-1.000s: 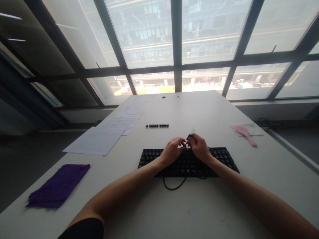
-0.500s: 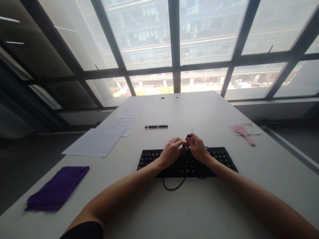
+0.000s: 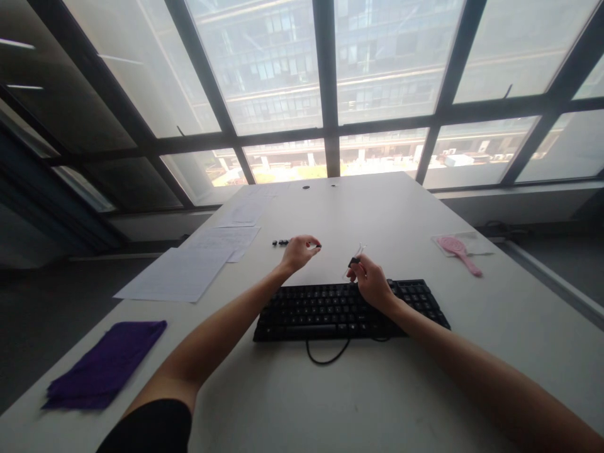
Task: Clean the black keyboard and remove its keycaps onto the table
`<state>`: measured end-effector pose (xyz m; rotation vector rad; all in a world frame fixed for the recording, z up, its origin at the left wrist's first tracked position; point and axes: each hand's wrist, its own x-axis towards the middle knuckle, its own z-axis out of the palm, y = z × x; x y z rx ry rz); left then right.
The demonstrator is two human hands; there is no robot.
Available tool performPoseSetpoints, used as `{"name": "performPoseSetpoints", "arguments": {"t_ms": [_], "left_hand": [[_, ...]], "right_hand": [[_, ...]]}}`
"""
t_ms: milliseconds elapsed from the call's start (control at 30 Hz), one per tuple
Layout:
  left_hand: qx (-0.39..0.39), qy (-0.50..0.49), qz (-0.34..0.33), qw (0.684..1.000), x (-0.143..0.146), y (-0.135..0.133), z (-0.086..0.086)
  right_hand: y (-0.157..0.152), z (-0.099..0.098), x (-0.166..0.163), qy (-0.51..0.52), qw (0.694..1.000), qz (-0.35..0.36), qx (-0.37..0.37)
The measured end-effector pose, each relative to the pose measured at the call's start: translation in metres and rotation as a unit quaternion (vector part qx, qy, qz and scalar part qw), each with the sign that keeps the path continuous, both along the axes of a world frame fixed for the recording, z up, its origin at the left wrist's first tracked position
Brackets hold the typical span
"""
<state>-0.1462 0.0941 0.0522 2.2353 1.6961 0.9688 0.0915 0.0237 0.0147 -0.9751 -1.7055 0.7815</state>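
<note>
Pinching a light, slick keycap (image 3: 318, 245) by its sides, the left hand (image 3: 298, 250) sits at the row's (image 3: 280, 242) three-o'clock end; the right hand (image 3: 372, 283) clasps a wire puller (image 3: 355, 258).

Left hand (image 3: 299, 250) hides part of the keycap row (image 3: 282, 242). Purple cloth (image 3: 104, 365) is blurred. The tool (image 3: 355, 258) in the right hand (image 3: 372, 283) is too small to tell.
</note>
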Motion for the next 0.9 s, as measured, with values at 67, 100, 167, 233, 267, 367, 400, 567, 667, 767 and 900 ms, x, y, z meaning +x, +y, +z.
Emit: {"name": "performPoseSetpoints", "arguments": {"t_ms": [67, 100, 167, 233, 267, 367, 400, 567, 667, 767, 900], "left_hand": [[-0.013, 0.041, -0.002, 0.999, -0.005, 0.016, -0.011], [-0.012, 0.061, -0.009, 0.998, -0.006, 0.023, -0.017], [0.004, 0.095, -0.026, 0.995, -0.008, 0.033, -0.028], [0.033, 0.118, -0.040, 0.992, -0.009, 0.040, -0.034], [0.047, 0.125, -0.043, 0.990, -0.010, 0.043, -0.036], [0.077, 0.136, -0.037, 0.987, -0.012, 0.052, -0.038], [0.081, 0.138, -0.033, 0.987, -0.012, 0.054, -0.037], [0.075, 0.128, -0.016, 0.989, -0.012, 0.063, -0.039], [0.071, 0.117, -0.009, 0.991, -0.012, 0.065, -0.040], [0.070, 0.112, -0.007, 0.991, -0.015, 0.064, -0.040], [0.074, 0.111, 0.010, 0.991, -0.023, 0.064, -0.041]], "right_hand": [[-0.001, 0.000, 0.000, 0.000, 1.000, -0.001, -0.004], [-0.001, 0.000, 0.000, 0.000, 1.000, -0.001, -0.006], [-0.002, 0.000, 0.000, 0.000, 1.000, -0.001, -0.010], [-0.002, 0.000, 0.000, -0.001, 1.000, 0.002, -0.013], [-0.003, 0.001, 0.000, -0.002, 1.000, 0.004, -0.015], [-0.004, 0.001, 0.000, -0.007, 1.000, 0.009, -0.014], [-0.004, 0.001, 0.000, -0.008, 1.000, 0.010, -0.012], [-0.005, 0.001, 0.000, -0.013, 1.000, 0.011, -0.011], [-0.005, 0.002, 0.000, -0.018, 1.000, 0.011, -0.015], [-0.006, 0.003, 0.001, -0.019, 1.000, 0.009, -0.016], [-0.006, 0.003, 0.001, -0.019, 1.000, 0.012, -0.018]]}}
